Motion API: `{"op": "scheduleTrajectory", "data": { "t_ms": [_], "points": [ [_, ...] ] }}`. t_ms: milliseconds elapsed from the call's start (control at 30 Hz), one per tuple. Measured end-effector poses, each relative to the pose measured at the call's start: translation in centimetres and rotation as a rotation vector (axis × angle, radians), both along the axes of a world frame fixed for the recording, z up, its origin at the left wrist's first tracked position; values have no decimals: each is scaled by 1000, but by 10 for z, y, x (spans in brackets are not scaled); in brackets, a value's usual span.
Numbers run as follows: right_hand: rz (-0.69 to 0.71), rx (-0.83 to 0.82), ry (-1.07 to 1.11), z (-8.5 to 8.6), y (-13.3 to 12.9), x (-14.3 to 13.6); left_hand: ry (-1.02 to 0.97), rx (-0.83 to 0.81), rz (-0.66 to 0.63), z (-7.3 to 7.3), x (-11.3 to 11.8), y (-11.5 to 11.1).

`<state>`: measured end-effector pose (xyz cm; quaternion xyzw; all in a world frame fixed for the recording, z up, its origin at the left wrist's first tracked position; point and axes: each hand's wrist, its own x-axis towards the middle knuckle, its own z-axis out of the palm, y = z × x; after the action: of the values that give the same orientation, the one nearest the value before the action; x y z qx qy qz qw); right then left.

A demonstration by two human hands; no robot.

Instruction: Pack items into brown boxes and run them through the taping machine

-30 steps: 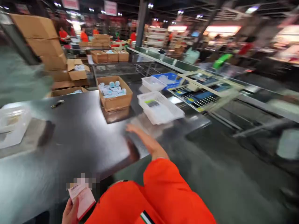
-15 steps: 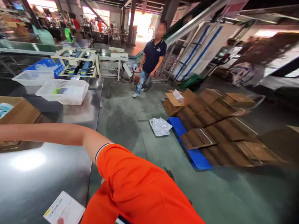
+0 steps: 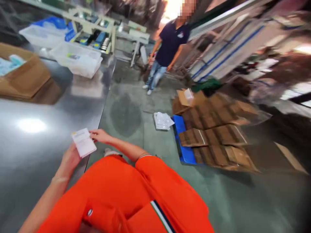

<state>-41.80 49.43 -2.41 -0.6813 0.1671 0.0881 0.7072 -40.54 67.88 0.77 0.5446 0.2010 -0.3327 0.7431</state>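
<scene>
A small white box (image 3: 84,143) with print and a yellow mark on its upper face is held above the edge of the steel table. My left hand (image 3: 71,158) grips it from below and the left side, fingers mostly hidden under it. At the upper right edge of the box, my right hand (image 3: 100,136) has its fingers bent against the side. To the left on the table stands an open cardboard carton (image 3: 29,77) with pale blue and white items inside.
White plastic baskets (image 3: 77,61) and a blue crate (image 3: 70,32) stand at the table's far end, near a conveyor machine (image 3: 97,38). A person (image 3: 170,42) stands on the floor ahead. At right, cartons (image 3: 211,136) lie on a blue pallet (image 3: 187,155), beside a basket of clear bags (image 3: 162,121).
My right arm has drawn back from the open carton, and its hand is now at the white box. My left hand has brought the box up and forward. The view has tilted down.
</scene>
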Motion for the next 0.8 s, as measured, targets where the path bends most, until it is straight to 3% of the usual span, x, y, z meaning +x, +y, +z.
{"op": "scheduleTrajectory", "data": {
  "t_ms": [100, 267, 467, 567, 700, 800],
  "points": [
    [-191, 33, -77, -4, -4, -2, -68, -224, -50, 0, 24, -19],
    [-253, 105, -135, -1, -27, 8, -86, -257, -11, -2, 42, -41],
    [-408, 134, -109, -7, -45, 9, -118, -198, -42, 0, 48, -72],
    [-498, 54, -60, -10, -52, 7, -137, -119, -58, -2, 42, -88],
    [-592, -80, 47, -22, -66, 8, -80, -5, -93, -16, 40, -107],
    [-609, -70, 42, -33, -78, 11, -10, 25, -114, -26, 44, -121]
  ]
}}
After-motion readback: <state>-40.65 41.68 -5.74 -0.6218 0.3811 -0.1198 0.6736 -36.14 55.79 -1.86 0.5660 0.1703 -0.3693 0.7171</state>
